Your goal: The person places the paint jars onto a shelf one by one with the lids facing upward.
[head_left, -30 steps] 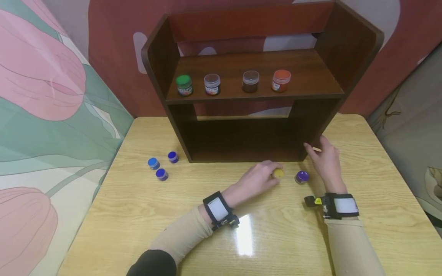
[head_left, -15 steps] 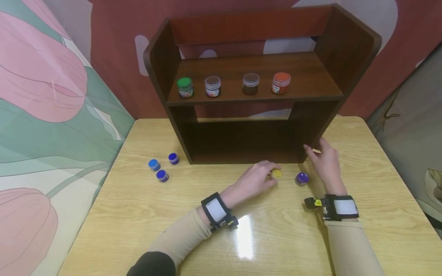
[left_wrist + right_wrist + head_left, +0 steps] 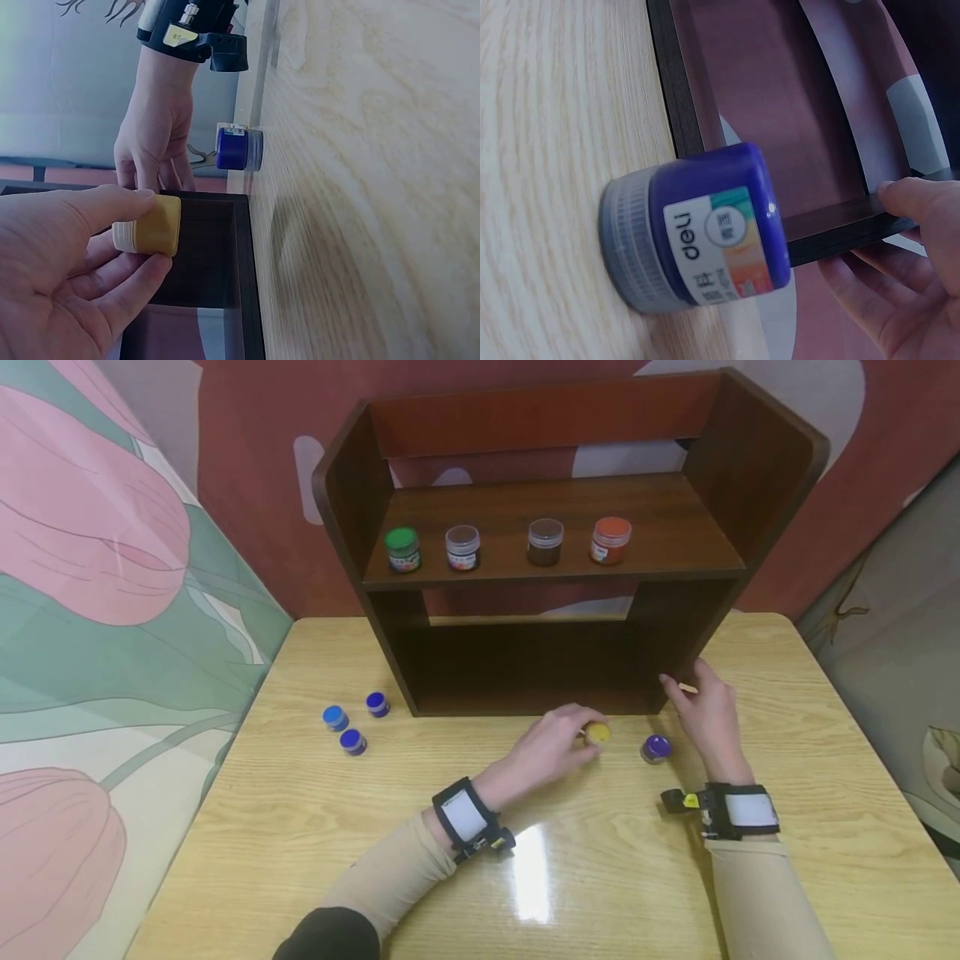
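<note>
In the head view my left hand (image 3: 553, 745) pinches a small paint jar (image 3: 597, 733) with yellow paint, just in front of the shelf. The left wrist view has this yellow jar (image 3: 154, 225) between thumb and fingers, its clear ribbed lid uppermost and its base apart from the table. My right hand (image 3: 708, 718) grips the right side panel of the dark wooden shelf (image 3: 555, 572), with the thumb (image 3: 904, 196) on the front edge and the other fingers outside. A purple paint jar (image 3: 656, 749) stands lid-down on the table between the hands.
On the upper shelf board stand a green-lidded jar (image 3: 403, 550), two dark jars (image 3: 462, 547) (image 3: 545, 542) and an orange-red jar (image 3: 611, 541). Three blue jars (image 3: 353, 742) stand on the table left of the shelf. Printed fabric hangs around the wooden table (image 3: 285, 860).
My left hand has lifted slightly and shifted a little to the left with the yellow jar. The right hand keeps its place on the shelf panel. The head view has tilted a little.
</note>
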{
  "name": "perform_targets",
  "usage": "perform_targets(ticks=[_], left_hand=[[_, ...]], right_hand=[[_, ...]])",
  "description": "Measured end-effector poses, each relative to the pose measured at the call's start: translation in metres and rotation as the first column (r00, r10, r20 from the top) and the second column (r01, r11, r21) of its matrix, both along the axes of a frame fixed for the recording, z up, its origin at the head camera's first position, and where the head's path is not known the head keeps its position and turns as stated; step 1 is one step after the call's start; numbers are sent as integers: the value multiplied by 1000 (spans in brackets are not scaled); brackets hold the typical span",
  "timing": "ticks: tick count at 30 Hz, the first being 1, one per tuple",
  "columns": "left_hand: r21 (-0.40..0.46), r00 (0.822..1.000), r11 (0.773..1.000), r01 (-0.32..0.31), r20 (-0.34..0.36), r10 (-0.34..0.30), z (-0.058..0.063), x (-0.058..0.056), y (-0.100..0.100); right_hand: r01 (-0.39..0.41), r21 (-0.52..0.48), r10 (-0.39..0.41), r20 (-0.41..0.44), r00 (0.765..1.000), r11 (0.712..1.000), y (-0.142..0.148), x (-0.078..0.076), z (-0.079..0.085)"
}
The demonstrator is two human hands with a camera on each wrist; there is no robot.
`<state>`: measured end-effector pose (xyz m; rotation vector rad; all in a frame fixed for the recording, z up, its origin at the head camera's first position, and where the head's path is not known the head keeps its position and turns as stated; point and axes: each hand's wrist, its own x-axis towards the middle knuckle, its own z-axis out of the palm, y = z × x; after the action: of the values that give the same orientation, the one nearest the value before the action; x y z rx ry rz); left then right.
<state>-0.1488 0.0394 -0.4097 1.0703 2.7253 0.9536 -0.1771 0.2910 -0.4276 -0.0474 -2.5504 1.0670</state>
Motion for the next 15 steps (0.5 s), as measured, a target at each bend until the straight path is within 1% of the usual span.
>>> perform_targets(ticks=[4, 10, 15], left_hand=[[7, 1000, 1000, -10, -13, 10, 2, 0, -1], [31, 999, 1000, -7, -35, 8, 5, -1, -5], [42, 1000, 999, -12, -19, 13, 6, -2, -6]], right_hand=[[-3, -5, 3, 6, 1000, 1000, 0, 0, 0], [-7, -9, 7, 10, 1000, 1000, 1, 0, 0], [-9, -12, 9, 12, 1000, 1000, 1, 0, 0]])
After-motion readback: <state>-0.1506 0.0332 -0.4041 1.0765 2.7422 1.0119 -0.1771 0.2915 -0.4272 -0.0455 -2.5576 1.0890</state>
